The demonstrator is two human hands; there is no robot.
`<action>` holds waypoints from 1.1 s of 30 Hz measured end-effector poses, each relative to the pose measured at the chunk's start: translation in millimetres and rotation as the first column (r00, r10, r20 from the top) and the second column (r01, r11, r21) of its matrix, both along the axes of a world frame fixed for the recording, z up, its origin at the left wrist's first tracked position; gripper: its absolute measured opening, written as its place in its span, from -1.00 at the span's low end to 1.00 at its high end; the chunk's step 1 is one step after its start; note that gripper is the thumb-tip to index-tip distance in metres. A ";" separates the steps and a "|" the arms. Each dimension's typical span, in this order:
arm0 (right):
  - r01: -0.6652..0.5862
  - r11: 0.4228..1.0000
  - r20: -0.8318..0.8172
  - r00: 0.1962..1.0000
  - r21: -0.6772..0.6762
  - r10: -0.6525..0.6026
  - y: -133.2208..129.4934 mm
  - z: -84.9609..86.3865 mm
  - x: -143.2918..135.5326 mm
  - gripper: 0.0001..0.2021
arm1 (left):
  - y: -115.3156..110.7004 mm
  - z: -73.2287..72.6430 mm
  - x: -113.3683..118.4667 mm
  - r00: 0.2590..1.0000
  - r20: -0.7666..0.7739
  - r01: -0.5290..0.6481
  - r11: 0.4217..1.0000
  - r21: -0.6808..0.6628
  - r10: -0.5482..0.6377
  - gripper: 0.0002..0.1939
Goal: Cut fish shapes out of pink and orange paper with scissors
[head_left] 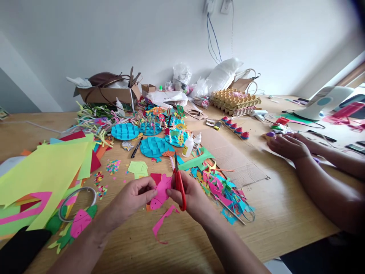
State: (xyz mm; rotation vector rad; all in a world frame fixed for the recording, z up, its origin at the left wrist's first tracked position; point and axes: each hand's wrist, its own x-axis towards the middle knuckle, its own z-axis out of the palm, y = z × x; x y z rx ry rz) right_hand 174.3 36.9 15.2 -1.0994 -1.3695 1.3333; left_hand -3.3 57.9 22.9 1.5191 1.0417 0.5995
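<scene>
the left hand (142, 192) pinches a flat pink paper fish (160, 193) with a drawn eye between thumb and finger. the right hand (190, 193) has its fingers curled around long scissors with red handles (180, 186), blades pointing away, and its thumb touches the fish's other edge. the fish is between the two hands, above the brown wooden table (281, 213). a thin, curvy pink paper strip (160, 222) lies near it.

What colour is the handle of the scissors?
The scissors handle is red, best seen in the head view.
</scene>
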 end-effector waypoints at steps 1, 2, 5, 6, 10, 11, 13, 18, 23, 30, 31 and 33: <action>0.007 1.000 -0.031 0.999 -0.010 -0.007 2.9 2.4 -1.8 -0.76 | 0.5 2.6 -3.3 0.998 0.036 -0.053 0.999 -0.002 0.053 -0.81; 0.023 1.000 -0.058 0.998 -0.019 -0.024 5.6 4.5 -4.0 -0.75 | 0.4 3.9 -6.3 0.991 0.085 -0.105 0.994 -0.003 0.105 -0.81; 0.113 0.993 -0.150 0.982 -0.020 -0.114 12.0 7.7 -13.7 -0.72 | -2.9 0.6 -12.3 0.909 0.316 -0.280 0.960 -0.013 0.270 -0.78; 0.148 0.989 -0.186 0.971 -0.011 -0.148 13.6 7.6 -17.8 -0.72 | -4.8 -2.1 -12.9 0.860 0.396 -0.334 0.942 -0.040 0.322 -0.74; 0.248 0.968 -0.275 0.934 0.035 -0.230 17.2 3.0 -35.0 -0.73 | -13.4 -12.8 -7.0 0.816 0.472 -0.327 0.940 -0.100 0.334 -0.68; 0.255 0.966 -0.290 0.929 0.046 -0.231 17.3 1.6 -38.9 -0.73 | -14.8 -14.7 -4.4 0.836 0.451 -0.312 0.947 -0.078 0.313 -0.70; 0.235 0.971 -0.320 0.925 0.056 -0.205 16.7 -0.4 -45.2 -0.75 | -15.7 -17.6 -0.1 0.854 0.393 -0.351 0.935 -0.049 0.341 -0.76; 0.143 0.989 -0.343 0.931 0.024 -0.126 14.6 1.7 -48.7 -0.76 | -11.3 -21.0 0.5 0.824 0.303 -0.484 0.873 -0.064 0.479 -0.82; 0.110 0.994 -0.340 0.935 0.010 -0.100 14.9 7.1 -47.6 -0.74 | -12.8 -15.9 -3.1 0.831 0.338 -0.461 0.887 -0.023 0.441 -0.82; 0.133 0.990 -0.377 0.916 -0.041 -0.138 12.1 4.9 -60.8 -0.75 | -15.5 -19.3 0.3 0.780 0.422 -0.501 0.865 -0.020 0.462 -0.85; 0.122 0.991 -0.366 0.921 -0.050 -0.132 11.6 5.0 -61.5 -0.75 | -15.2 -19.9 0.1 0.772 0.423 -0.514 0.857 -0.024 0.474 -0.86; 0.102 0.993 -0.325 0.938 -0.061 -0.117 9.5 6.0 -60.7 -0.74 | -14.7 -20.5 -2.1 0.744 0.445 -0.545 0.838 -0.029 0.499 -0.91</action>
